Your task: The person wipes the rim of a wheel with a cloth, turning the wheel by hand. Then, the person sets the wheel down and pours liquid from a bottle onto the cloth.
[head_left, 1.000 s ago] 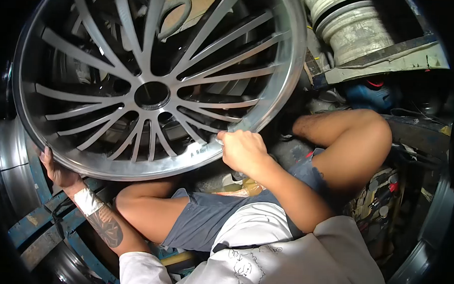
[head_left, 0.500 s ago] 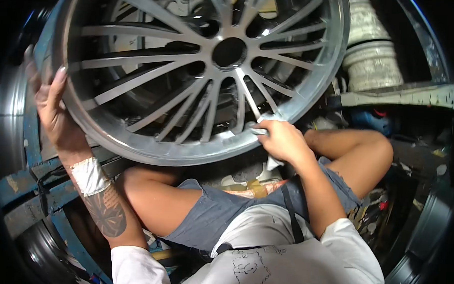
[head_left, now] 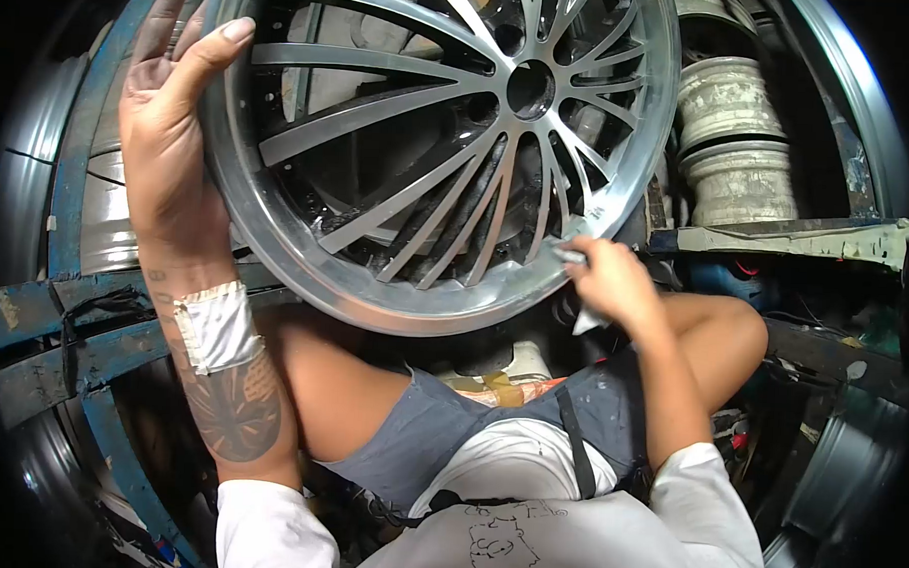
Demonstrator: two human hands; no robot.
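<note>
The round, silver, many-spoked metal wheel (head_left: pixel 501 83) at twelve o'clock before the person could slip, because the left hand (head_left: pixel 168 124) has fingers wide at its nine-o'clock edge, if the right hand (head_left: pixel 620 287), pinching a pale cloth-like piece (head_left: pixel 587 322), presses hard at five o'clock.

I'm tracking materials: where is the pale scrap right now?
In the head view, right of centre: the pale scrap is in the right hand, at the wheel's lower-right rim.

Your shirt (head_left: pixel 606 540): white, black line drawing (head_left: pixel 503 548). Your shorts (head_left: pixel 401 442): grey-blue. Your wrist wrap (head_left: pixel 218 326): white. Wheel (head_left: pixel 418 190): silver. Metal frame (head_left: pixel 122 348): chipped blue.
</note>
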